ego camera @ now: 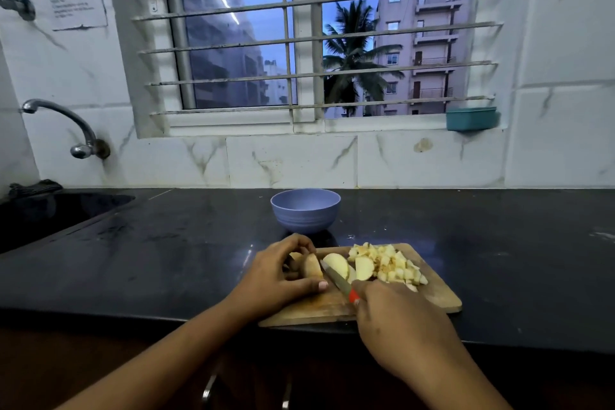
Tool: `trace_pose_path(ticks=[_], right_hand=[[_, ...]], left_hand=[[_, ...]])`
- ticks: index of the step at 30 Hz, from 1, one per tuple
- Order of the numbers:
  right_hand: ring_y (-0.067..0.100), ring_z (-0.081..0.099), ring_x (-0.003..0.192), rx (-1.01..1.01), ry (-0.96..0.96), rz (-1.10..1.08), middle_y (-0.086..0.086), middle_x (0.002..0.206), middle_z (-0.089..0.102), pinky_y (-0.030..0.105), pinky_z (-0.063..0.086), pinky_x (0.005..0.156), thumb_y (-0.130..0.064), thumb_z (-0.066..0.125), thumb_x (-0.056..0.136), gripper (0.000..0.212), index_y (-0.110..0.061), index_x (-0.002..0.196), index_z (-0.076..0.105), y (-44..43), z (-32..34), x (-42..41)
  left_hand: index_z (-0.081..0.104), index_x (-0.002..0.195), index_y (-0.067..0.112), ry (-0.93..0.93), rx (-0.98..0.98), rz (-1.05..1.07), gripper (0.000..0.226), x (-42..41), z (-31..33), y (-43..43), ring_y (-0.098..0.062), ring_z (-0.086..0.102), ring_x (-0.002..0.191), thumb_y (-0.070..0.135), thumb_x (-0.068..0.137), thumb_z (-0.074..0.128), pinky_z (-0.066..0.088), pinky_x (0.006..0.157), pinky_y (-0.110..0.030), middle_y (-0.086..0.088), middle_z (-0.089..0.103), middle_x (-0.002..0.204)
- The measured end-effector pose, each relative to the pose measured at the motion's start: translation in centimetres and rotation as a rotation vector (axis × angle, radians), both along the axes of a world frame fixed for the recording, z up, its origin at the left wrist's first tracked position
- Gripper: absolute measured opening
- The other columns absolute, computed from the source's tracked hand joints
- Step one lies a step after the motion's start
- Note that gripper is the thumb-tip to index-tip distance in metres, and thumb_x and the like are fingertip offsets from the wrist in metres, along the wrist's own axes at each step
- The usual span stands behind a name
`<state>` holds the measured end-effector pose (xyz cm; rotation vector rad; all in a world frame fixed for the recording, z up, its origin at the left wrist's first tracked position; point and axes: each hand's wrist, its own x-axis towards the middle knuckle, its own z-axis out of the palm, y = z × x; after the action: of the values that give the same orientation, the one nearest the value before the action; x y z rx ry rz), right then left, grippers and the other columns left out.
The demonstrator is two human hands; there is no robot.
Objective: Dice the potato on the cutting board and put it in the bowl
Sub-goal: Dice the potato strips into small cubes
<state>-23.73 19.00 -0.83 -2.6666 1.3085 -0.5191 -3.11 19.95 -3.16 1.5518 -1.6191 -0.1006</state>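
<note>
Since the blade of the knife (334,278) sits right next to the thumb of the left hand (283,276), the obvious risk is a nicked finger: the blade is angled between the potato chunk (312,266) being held and the loose slices (336,263), and that thumb lies stretched out along the chunk's near side, so if the chunk rolls or the blade skids off a wet cut face it goes straight into skin imo. Other thing I'd watch is the cutting board (439,296), which sits right at the front edge of the countertop (166,260), so a hard push down could make it slide or tip. Also the diced pile (392,265) is heaped toward the board's far right corner with a few cubes near the right edge, and a sloppy sweep could send them onto the counter instead of into the bowl (305,210), which stands just beyond the board's far left corner (can't see inside it from this angle). Left hand is curled over the chunk near the board's left edge, fingertips on top. Right hand (399,319) is closed around the red knife handle, tip pointing toward the far left. The bigger slices lie mid-board, not diced yet
</note>
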Motion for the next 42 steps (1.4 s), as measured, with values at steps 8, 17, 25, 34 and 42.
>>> trace_pose_path(ticks=[8,17,25,34,42], right_hand=[[0.01,0.056,0.101,-0.063,-0.196,-0.042,-0.011,0.112,0.06,0.029,0.049,0.077,-0.037,0.029,0.102,0.04,-0.042,0.14,0.037,0.6,1.4,0.3],[0.01,0.048,0.078,-0.133,-0.12,-0.031,-0.008,0.104,0.06,0.029,0.042,0.069,-0.035,0.026,0.103,0.043,-0.042,0.145,0.027,0.6,1.0,1.9],[0.018,0.06,0.096,-0.196,0.052,-0.085,-0.002,0.11,0.062,0.032,0.034,0.061,-0.023,0.03,0.102,0.047,-0.034,0.147,0.024,0.9,0.4,2.9],[0.019,0.061,0.1,-0.185,0.01,-0.077,-0.002,0.112,0.062,0.029,0.033,0.056,-0.02,0.037,0.1,0.049,-0.031,0.146,0.027,0.3,-0.2,4.0],[0.021,0.059,0.103,-0.143,0.006,-0.053,0.0,0.117,0.06,0.029,0.038,0.068,-0.021,0.039,0.1,0.041,-0.031,0.14,0.041,-1.0,0.5,4.8]], left_hand=[[0.068,0.099,0.026,0.078,0.007,-0.04,0.039,0.5,-0.4,-0.3,0.005,0.061,0.093,0.031,0.065,0.086,0.053,0.084,-0.02,0.02,0.067,0.098],[0.071,0.104,0.019,0.134,-0.015,-0.058,0.043,0.6,-0.5,-0.4,0.013,0.061,0.09,0.019,0.064,0.086,0.046,0.076,-0.004,0.021,0.066,0.092],[0.071,0.109,0.02,0.051,-0.049,-0.026,0.048,0.6,-0.5,-0.3,0.016,0.059,0.09,0.022,0.064,0.086,0.043,0.077,-0.002,0.023,0.064,0.09],[0.072,0.107,0.019,-0.07,-0.006,-0.079,0.041,1.1,0.6,-0.1,0.018,0.056,0.091,0.019,0.069,0.084,0.04,0.076,-0.001,0.03,0.06,0.09],[0.072,0.107,0.018,-0.082,-0.006,-0.093,0.041,1.3,0.5,-0.2,0.021,0.055,0.092,0.016,0.068,0.083,0.04,0.078,-0.001,0.022,0.064,0.096]])
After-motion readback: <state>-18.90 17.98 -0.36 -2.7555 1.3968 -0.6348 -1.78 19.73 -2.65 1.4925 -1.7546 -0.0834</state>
